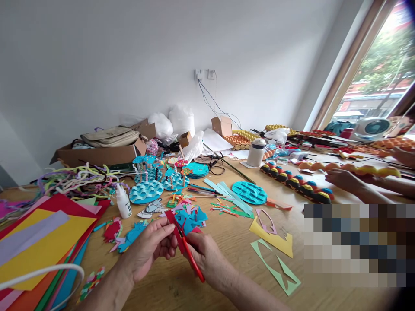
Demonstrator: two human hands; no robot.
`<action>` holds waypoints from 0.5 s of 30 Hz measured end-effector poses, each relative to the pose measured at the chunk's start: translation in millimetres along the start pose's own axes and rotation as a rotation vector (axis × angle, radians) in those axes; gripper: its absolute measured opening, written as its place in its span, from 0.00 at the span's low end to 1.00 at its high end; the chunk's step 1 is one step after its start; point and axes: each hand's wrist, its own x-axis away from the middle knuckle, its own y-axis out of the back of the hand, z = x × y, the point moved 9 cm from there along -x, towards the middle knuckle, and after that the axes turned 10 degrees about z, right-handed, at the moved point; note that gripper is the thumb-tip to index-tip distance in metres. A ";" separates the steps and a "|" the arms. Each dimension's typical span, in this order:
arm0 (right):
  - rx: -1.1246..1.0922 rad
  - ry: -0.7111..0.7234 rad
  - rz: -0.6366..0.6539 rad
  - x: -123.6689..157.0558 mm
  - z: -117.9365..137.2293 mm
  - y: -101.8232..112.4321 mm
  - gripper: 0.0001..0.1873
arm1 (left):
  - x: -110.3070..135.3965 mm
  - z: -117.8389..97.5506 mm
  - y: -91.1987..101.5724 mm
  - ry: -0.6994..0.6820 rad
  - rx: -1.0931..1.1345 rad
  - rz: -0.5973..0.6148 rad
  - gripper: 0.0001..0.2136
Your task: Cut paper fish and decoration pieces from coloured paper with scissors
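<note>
My left hand (151,242) pinches a narrow piece of red paper (170,217) between thumb and fingers. My right hand (209,259) is closed around scissors (193,260) with red handles, their blades lying along the paper. Whether the blades are apart is hard to make out. Just beyond both hands lies a pile of blue paper scraps (193,217). A blue paper fish cutout (132,236) and a red cutout (112,230) rest left of my left hand. Behind them a white glue bottle (123,203) stands upright.
Coloured paper sheets (39,242) are stacked at the left, beneath a white curved tube (65,267). Round blue wave-patterned pieces (146,191) stand further back. Green paper offcuts (275,265) lie right. A co-worker's hand (343,180) is by painted egg-carton strips (295,183). The lower right is pixelated.
</note>
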 end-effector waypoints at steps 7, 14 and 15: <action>-0.017 -0.021 -0.013 0.2 -6.7 0.2 0.20 | -0.2 -0.4 4.2 -0.005 -0.010 -0.037 0.05; -0.035 -0.037 0.009 -0.7 -6.3 -2.2 0.19 | 0.7 -9.6 15.7 -0.099 -0.033 -0.147 0.06; -0.039 -0.043 0.007 -0.6 -6.5 -2.3 0.19 | 0.5 -10.4 16.1 -0.107 -0.033 -0.150 0.06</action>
